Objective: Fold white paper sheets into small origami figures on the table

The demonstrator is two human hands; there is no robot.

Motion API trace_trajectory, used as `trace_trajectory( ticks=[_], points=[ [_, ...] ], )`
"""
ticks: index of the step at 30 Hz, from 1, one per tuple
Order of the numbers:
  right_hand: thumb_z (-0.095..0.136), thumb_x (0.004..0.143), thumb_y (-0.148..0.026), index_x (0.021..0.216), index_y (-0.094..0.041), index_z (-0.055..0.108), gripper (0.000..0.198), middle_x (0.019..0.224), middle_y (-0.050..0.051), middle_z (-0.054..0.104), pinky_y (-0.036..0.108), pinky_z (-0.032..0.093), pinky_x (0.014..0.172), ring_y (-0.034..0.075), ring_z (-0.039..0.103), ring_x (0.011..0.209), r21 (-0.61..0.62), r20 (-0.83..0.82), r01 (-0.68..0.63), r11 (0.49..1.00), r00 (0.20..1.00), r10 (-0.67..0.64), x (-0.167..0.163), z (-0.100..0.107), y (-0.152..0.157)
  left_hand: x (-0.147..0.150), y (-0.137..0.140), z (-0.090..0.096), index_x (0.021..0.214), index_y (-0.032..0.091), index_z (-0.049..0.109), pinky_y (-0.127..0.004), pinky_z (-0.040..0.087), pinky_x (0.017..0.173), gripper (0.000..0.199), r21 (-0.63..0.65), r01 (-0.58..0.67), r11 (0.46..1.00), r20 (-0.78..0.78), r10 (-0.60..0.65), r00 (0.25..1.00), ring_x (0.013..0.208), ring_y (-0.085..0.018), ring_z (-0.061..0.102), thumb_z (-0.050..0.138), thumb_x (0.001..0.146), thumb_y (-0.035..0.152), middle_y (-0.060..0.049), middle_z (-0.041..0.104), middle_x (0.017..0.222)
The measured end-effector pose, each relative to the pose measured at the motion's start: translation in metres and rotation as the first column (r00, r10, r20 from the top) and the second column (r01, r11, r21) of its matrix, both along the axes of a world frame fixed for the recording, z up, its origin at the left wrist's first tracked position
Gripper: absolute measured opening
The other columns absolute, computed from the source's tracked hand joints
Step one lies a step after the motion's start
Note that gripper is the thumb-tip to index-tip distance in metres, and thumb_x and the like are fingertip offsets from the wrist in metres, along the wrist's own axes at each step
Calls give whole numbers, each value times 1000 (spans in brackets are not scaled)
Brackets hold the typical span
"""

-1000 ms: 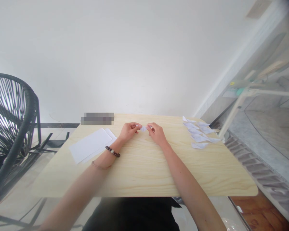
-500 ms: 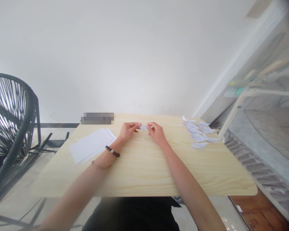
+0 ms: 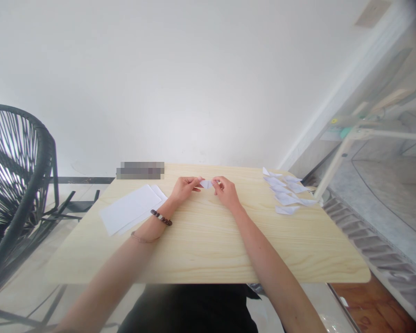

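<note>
Near the table's (image 3: 201, 245) far edge, left hand (image 3: 185, 189), right hand (image 3: 226, 190) — grip pinched on folded paper (image 3: 206, 184), wide room nearside.

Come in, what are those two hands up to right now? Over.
Left hand and right hand pinching small folded paper between them. Flat white sheets to the left, folded pieces to the right. Nothing seen blocking either hand.

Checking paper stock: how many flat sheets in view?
2 visible: top sheet, at left on the table; lower sheet, showing past the top one's right edge. More may be hidden underneath.
</note>
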State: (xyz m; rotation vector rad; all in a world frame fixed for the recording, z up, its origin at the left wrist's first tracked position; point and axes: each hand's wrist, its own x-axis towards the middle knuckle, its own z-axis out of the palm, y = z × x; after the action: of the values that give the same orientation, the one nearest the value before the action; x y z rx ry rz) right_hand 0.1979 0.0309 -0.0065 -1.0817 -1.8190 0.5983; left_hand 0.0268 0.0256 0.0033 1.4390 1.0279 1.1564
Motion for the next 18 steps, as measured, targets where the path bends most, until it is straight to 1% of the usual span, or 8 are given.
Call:
trace_trajectory(
  ticks=[5, 8, 13, 18],
  points=[
    [39, 79, -40, 81, -17, 55, 28, 77, 3, 59, 21, 40, 49, 7, 51, 45, 1, -4, -25, 1000, 1000, 25, 0, 0, -1, -1, 1, -1, 81, 9, 63, -27, 48, 63, 38, 29, -6, 1000, -62, 8, 998, 76, -17, 58, 51, 71, 44, -10, 64, 82],
    [40, 78, -40, 81, -17, 55, 27, 76, 2, 59, 21, 40, 49, 7, 51, 45, -1, -10, -32, 999, 999, 32, -1, 0, -1, 1, -1, -1, 85, 10, 61, -26, 47, 60, 37, 44, 7, 999, -92, -3, 996, 73, -17, 58, 52, 70, 43, -10, 63, 82],
    [42, 77, -40, 79, -17, 55, 27, 77, 2, 58, 20, 39, 47, 7, 51, 45, -5, -22, -71, 997, 997, 71, -2, -1, -1, 5, -6, 0, 87, 11, 60, -25, 47, 60, 37, 91, 56, 994, -208, -36, 978, 70, -16, 59, 53, 69, 42, -8, 63, 76],
    [42, 77, -41, 79, -17, 56, 27, 78, 2, 59, 20, 40, 48, 7, 51, 46, -9, -12, -83, 997, 997, 83, -2, 0, -1, 5, -7, 1, 86, 12, 61, -24, 46, 59, 37, 134, 44, 990, -260, -7, 966, 69, -16, 59, 48, 72, 43, -7, 64, 77]
  ],
)
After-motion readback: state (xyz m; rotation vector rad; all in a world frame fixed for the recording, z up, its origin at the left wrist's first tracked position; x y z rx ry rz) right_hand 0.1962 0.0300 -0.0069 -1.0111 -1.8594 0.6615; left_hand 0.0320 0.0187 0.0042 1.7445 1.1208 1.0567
